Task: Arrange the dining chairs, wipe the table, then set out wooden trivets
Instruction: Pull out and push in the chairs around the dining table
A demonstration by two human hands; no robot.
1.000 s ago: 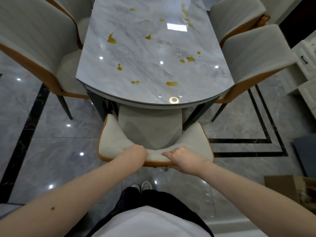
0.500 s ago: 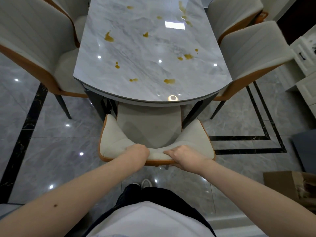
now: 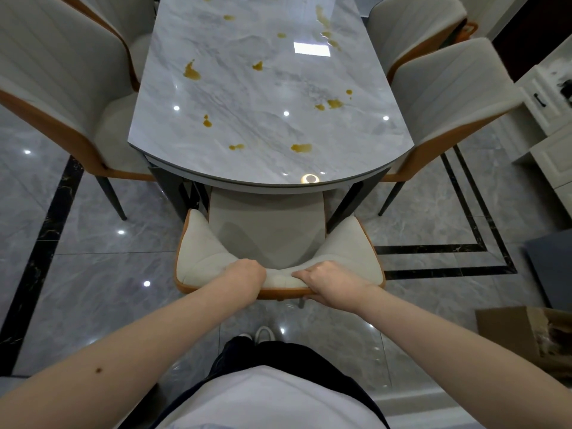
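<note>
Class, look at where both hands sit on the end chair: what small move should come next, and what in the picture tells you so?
Probably a short push forward. The left hand and right hand grip the top of the end chair, whose seat is only partly under the table. The yellow stains can wait until the chairs are arranged.

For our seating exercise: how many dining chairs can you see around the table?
5. One chair at the near end, gripped by both hands; two on the left; two on the right. The table's far end is out of view, so more may be hidden.

Cream chair point(image 3: 266, 230) at stained table point(image 3: 266, 125)
</note>
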